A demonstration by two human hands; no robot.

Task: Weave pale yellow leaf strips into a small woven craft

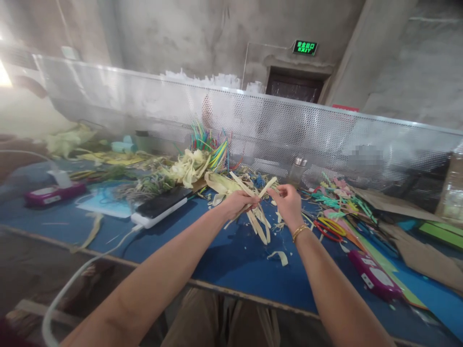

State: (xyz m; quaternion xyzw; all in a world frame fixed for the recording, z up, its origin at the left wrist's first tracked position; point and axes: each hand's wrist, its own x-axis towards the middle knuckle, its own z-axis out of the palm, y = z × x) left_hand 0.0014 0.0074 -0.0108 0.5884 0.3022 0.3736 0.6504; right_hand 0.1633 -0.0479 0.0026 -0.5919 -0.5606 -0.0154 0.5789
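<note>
My left hand [238,202] is closed around a bundle of pale yellow husk strips [258,219] that hang down over the blue table [231,260]. My right hand [287,200], with a gold bracelet at the wrist, pinches the upper end of one strip [268,185] that runs between both hands. A few loose strip scraps [280,256] lie on the table below.
A phone on a white power bank [159,209] with a cable lies to the left. Piles of husks [188,168], coloured sticks [211,144], red scissors [327,229], a pink device [374,277] and cardboard [423,260] surround the hands. A perforated metal screen [275,130] backs the table.
</note>
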